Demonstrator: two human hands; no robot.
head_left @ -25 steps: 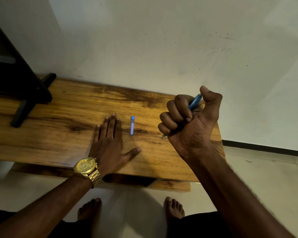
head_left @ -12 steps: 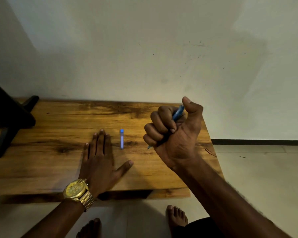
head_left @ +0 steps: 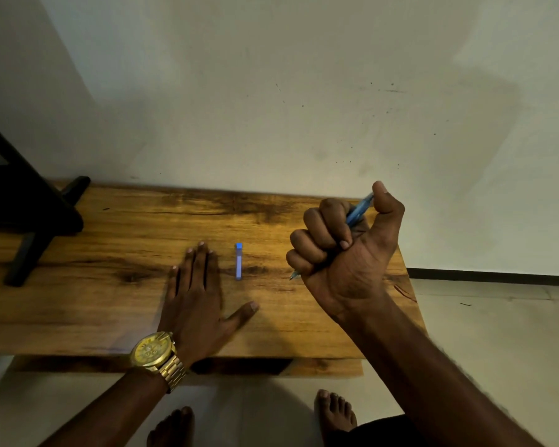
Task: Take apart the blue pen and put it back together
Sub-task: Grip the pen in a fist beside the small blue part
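1. While the right hand (head_left: 342, 253) is fisted around it, the blue pen (head_left: 357, 214) slants above the table (head_left: 110, 301), thumb on its upper end, tip poking out below.
2. The pen cap (head_left: 238, 261) lies on the wood, just beside the left hand (head_left: 197, 298), which rests flat, fingers spread.
3. Most of the barrel is hidden inside the fist.

Blue pen (head_left: 358, 213), blue cap (head_left: 238, 261) (paler shaft), gold watch (head_left: 155, 353), brown streaked table (head_left: 110, 285)
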